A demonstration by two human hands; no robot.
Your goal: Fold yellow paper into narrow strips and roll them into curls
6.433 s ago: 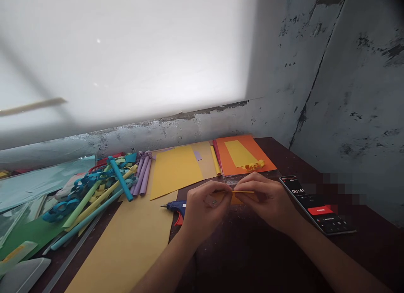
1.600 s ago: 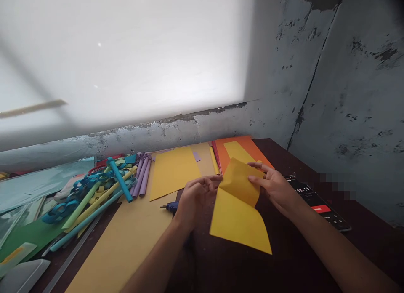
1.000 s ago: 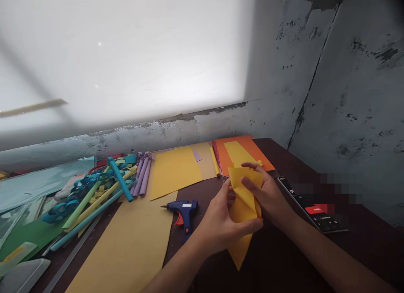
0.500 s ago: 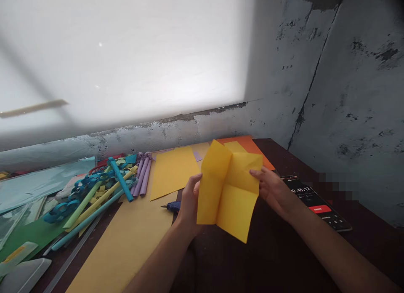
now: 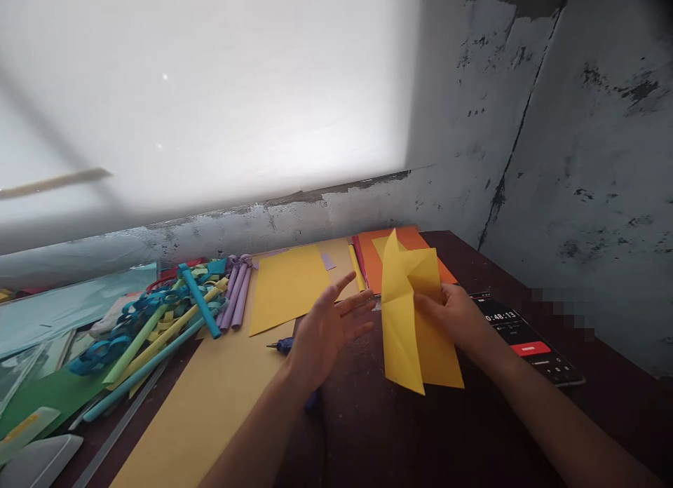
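A creased yellow paper (image 5: 400,327), partly folded, hangs upright above the dark table. My right hand (image 5: 455,313) grips it at its right side, the thumb on the paper and the other fingers mostly hidden behind it. To the left of the paper, my left hand (image 5: 329,327) is open with its fingers spread, holding nothing and apart from the sheet. A blue tool with a pointed tip (image 5: 284,345) lies beside my left wrist, partly hidden by it.
Rolled paper tubes (image 5: 200,299) and curled strips lie at left. A flat yellow sheet (image 5: 287,285) rests on tan paper (image 5: 210,390). Orange paper (image 5: 434,263) is behind the held sheet. A phone (image 5: 526,341) lies at right on the dark table (image 5: 378,439).
My left hand has let go of the yellow paper and opened. The paper has moved right in my right hand, and its two halves have swung closer together.
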